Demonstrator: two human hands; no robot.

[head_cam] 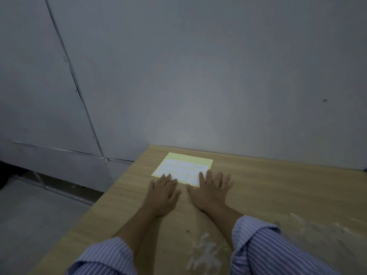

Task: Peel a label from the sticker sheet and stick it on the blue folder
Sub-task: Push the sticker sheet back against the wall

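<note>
A yellow sticker sheet with rows of white labels lies flat on the wooden table, near its far edge by the wall. One label at the right carries some handwriting. My left hand rests palm down with its fingertips on the sheet's near left edge. My right hand lies flat beside it, fingers spread, index finger over the sheet's near right corner. Neither hand holds anything. No blue folder is in view.
A grey wall rises directly behind the table. The table's left edge drops to a grey floor. White scuffed patches mark the tabletop near my right sleeve. A small blue sliver shows at the far right edge.
</note>
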